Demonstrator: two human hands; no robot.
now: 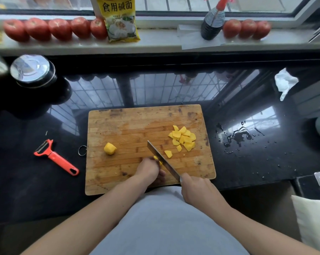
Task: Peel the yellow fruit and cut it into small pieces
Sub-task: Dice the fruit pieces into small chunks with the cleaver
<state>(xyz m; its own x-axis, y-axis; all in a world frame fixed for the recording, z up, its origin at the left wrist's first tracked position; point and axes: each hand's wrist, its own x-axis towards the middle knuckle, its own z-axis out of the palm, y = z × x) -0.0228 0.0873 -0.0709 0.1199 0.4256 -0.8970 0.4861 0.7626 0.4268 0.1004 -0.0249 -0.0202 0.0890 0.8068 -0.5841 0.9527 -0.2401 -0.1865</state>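
- Left hand point(149, 167) curls over a small yellow fruit piece point(157, 160) at the near middle of the cutting board point(129, 126), fingers pinning it; little of the piece shows.
- Right hand point(196, 188) grips the handle of the knife point(163, 160), whose long blade runs diagonally from near right to far left, tip away from the person, edge against the held piece.
- One larger peeled chunk point(110, 148) sits on the board's left side, apart from the hands.
- Cut pieces point(183, 138) lie heaped on the right half, two strays just nearer.
- On the dark counter point(26, 181), a red peeler point(56, 157) lies left of the board, head pointing far left.
- Spilled water point(236, 136) lies right of the board.
- Tomatoes point(60, 28) line the windowsill behind.
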